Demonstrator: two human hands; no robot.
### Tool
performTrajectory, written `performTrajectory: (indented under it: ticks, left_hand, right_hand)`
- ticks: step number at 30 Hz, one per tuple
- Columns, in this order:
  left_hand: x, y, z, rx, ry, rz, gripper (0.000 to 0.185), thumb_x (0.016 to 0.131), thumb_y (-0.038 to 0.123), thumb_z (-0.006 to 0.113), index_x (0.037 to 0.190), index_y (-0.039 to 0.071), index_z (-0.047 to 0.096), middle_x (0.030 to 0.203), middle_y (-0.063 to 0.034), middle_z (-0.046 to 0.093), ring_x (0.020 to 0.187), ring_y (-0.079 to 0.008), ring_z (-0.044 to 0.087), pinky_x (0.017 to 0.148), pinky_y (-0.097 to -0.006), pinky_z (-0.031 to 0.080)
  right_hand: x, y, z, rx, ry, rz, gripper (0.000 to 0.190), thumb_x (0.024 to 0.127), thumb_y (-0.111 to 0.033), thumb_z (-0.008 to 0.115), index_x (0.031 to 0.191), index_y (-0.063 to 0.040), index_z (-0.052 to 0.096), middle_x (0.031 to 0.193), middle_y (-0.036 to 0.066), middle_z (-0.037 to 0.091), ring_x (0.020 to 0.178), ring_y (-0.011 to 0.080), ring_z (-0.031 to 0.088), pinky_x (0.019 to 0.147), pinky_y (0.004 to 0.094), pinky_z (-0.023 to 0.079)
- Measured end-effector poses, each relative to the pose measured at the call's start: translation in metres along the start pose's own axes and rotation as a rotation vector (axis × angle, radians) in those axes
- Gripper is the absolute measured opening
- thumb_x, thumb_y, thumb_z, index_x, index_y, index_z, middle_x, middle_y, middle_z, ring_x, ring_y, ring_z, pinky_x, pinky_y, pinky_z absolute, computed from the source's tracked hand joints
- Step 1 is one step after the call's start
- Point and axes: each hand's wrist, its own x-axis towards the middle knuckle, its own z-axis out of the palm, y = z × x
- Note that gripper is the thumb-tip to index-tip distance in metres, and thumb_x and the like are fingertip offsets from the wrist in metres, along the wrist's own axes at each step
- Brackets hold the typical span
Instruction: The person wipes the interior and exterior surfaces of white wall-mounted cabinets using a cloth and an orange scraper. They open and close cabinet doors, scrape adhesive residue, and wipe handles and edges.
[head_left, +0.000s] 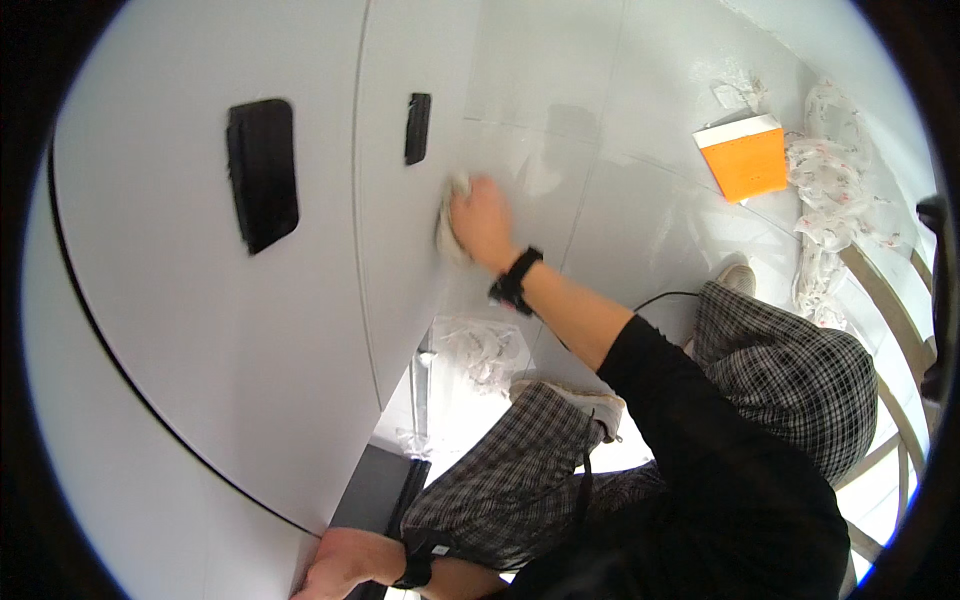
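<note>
My right hand (484, 225), with a black band on the wrist, presses a pale cloth (452, 229) against a white panel (401, 247). The hand is slightly blurred. Two black recessed parts are set in the white surfaces: a large one (264, 176) at upper left and a narrow one (418, 129) just above the cloth. At the bottom left, my left hand (337, 566) touches the lower edge of the large white panel (187, 322); its fingers are partly cut off by the picture's rim, and whether it grips anything is not visible.
An orange and white piece (746, 161) lies on the glossy tiled floor (645, 195) beside crumpled clear plastic wrapping (829, 187). More clear plastic (484, 349) lies near my shoe. A chair with curved slats (889, 300) stands at the right. A thin black cable (664, 296) runs near my leg.
</note>
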Motion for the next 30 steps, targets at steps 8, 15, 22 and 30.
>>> performTrajectory:
  ticks: [8, 15, 22, 30]
  left_hand:
    - [-0.005, -0.004, 0.009, 0.067, -0.008, -0.038, 0.057, 0.110, 0.046, 0.037, 0.136, -0.003, 0.050, 0.137, -0.0136, 0.051, 0.123, -0.0251, 0.050, 0.109, -0.0424, 0.042]
    - [-0.014, -0.009, 0.010, -0.133, 0.125, -0.020, 0.058, 0.110, 0.047, 0.037, 0.137, -0.003, 0.049, 0.138, -0.0141, 0.050, 0.124, -0.0257, 0.050, 0.110, -0.0425, 0.042]
    - [-0.018, -0.013, 0.014, -0.200, 0.121, -0.073, 0.059, 0.110, 0.047, 0.037, 0.139, -0.003, 0.048, 0.139, -0.0146, 0.049, 0.125, -0.0263, 0.050, 0.110, -0.0427, 0.042]
    - [-0.017, -0.029, 0.020, -0.233, 0.118, -0.076, 0.060, 0.110, 0.048, 0.037, 0.141, -0.003, 0.047, 0.140, -0.0152, 0.049, 0.126, -0.0270, 0.049, 0.111, -0.0429, 0.041]
  right_hand:
    - [0.256, -0.106, -0.142, -0.528, 0.270, -0.381, 0.023, 0.090, -0.014, 0.068, 0.104, 0.004, 0.063, 0.099, 0.019, 0.067, 0.096, 0.0319, 0.063, 0.088, 0.0436, 0.051]
    - [0.107, -0.046, -0.060, -0.151, 0.187, -0.322, 0.035, 0.093, -0.020, 0.062, 0.126, -0.007, 0.063, 0.121, 0.020, 0.059, 0.105, 0.0414, 0.064, 0.087, 0.0503, 0.055]
    - [0.254, -0.121, -0.168, -0.049, 0.617, -0.441, 0.030, 0.091, -0.013, 0.065, 0.120, -0.004, 0.063, 0.126, 0.021, 0.053, 0.113, 0.0426, 0.058, 0.091, 0.0493, 0.054]
    - [0.273, -0.133, -0.161, -0.397, 0.313, -0.299, 0.024, 0.091, -0.014, 0.059, 0.110, -0.003, 0.071, 0.130, 0.016, 0.057, 0.114, 0.0375, 0.062, 0.095, 0.0494, 0.054]
